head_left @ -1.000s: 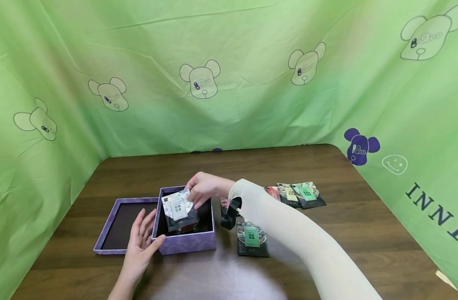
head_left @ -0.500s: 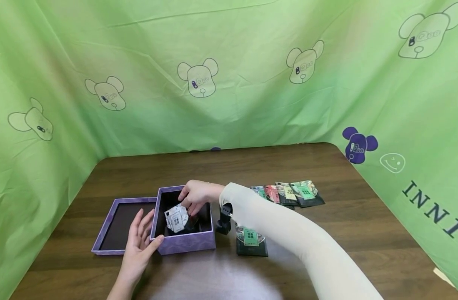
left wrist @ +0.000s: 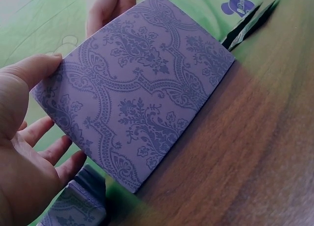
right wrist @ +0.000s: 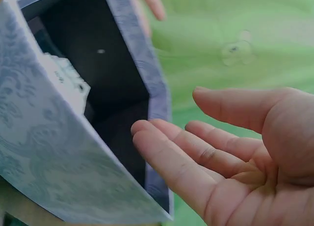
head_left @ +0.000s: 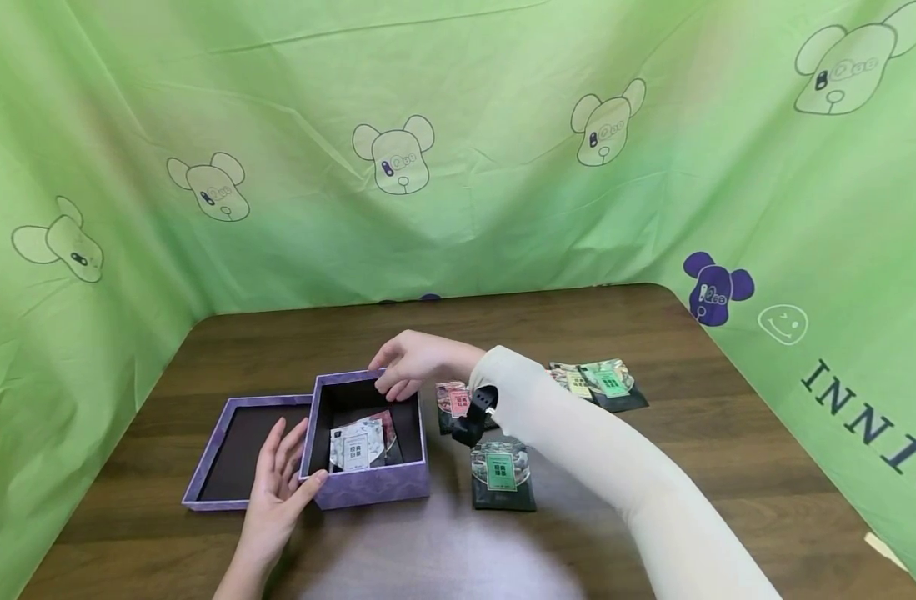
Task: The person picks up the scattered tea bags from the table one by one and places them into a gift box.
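Note:
A purple patterned box (head_left: pixel 378 486) stands uncovered on the table in the head view. Inside it lie a white-labelled sachet (head_left: pixel 357 446) and, partly beneath that, a red one (head_left: pixel 388 427). My left hand (head_left: pixel 276 492) rests at the box's front left corner, thumb on its edge and fingers extended along the side. In the left wrist view, those fingers (left wrist: pixel 51 155) touch the patterned wall. Over the box's back right edge is my right hand (head_left: pixel 420 365). Its fingers are loosely extended in the right wrist view, with nothing held.
Left of the box lies its shallow purple lid (head_left: pixel 247 458), dark inside facing up. A green-labelled sachet (head_left: pixel 503 477) lies to the right, with a red-labelled sachet (head_left: pixel 452 404) behind it. Farther right are more sachets (head_left: pixel 611 385), partly covered by the right sleeve.
My right hand first held the white-labelled sachet above the box, then lowered it inside. It has let go and risen to the back right edge. The left hand has stayed put.

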Action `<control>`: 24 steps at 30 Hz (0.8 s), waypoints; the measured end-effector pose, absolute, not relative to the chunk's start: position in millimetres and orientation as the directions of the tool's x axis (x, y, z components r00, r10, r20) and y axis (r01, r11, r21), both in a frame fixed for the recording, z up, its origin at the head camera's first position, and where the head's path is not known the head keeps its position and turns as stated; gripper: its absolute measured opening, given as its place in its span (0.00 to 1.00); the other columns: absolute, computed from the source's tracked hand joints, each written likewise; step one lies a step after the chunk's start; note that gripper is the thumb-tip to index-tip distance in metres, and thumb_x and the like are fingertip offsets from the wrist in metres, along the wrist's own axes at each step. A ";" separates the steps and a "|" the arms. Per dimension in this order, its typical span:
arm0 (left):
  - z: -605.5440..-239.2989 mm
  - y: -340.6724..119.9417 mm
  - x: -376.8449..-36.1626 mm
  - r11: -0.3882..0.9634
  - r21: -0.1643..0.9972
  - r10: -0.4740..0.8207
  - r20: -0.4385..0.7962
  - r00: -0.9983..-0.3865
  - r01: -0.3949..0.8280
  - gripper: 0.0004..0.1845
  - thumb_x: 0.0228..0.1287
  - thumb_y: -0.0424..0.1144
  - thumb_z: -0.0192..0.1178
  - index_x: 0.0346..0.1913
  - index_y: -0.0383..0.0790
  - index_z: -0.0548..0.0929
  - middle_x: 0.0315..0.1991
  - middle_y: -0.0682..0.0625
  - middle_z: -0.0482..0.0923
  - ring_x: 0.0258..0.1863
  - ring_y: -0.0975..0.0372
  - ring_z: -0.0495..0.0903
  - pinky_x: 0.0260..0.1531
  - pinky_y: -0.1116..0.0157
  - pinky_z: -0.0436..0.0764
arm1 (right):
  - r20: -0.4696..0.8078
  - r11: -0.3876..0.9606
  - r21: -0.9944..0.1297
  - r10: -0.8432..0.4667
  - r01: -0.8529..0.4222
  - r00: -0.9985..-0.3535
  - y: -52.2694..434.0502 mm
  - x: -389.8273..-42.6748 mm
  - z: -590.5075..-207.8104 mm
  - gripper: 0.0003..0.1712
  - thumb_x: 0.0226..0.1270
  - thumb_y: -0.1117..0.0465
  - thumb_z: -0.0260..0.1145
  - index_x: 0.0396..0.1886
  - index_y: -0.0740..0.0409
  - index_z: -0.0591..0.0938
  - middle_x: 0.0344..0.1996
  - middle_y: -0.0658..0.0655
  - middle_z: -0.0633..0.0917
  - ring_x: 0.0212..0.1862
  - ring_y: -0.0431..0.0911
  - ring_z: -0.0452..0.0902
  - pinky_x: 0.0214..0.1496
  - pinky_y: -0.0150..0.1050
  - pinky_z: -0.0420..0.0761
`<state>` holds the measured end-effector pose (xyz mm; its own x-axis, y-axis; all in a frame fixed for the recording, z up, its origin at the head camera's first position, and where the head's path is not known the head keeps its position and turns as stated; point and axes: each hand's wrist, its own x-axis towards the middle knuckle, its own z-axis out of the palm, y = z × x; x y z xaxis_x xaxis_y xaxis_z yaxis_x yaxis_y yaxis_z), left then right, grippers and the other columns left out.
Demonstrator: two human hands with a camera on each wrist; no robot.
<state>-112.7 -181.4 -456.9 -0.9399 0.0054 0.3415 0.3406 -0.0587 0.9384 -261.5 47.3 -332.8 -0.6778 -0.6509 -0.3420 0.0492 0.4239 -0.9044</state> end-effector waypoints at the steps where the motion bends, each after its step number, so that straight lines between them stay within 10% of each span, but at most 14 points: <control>1: -456.9 -181.4 -112.8 -0.057 0.939 0.005 0.341 -0.940 0.340 0.46 0.63 0.15 0.55 0.78 0.43 0.48 0.67 0.65 0.66 0.65 0.75 0.66 0.57 0.76 0.65 | -0.335 0.411 -0.910 -0.654 0.054 -0.679 51.9 -262.8 -330.5 0.25 0.68 0.73 0.63 0.63 0.73 0.73 0.49 0.74 0.83 0.49 0.61 0.83 0.48 0.43 0.83; 24: -456.7 -182.2 -113.6 -0.057 0.937 0.004 0.346 -0.938 0.345 0.46 0.62 0.15 0.55 0.78 0.43 0.49 0.67 0.65 0.67 0.64 0.74 0.66 0.57 0.77 0.65 | -0.246 0.313 -0.947 -0.541 0.079 -0.804 172.3 -286.9 -325.8 0.26 0.67 0.72 0.63 0.61 0.79 0.69 0.42 0.66 0.86 0.44 0.59 0.85 0.54 0.55 0.79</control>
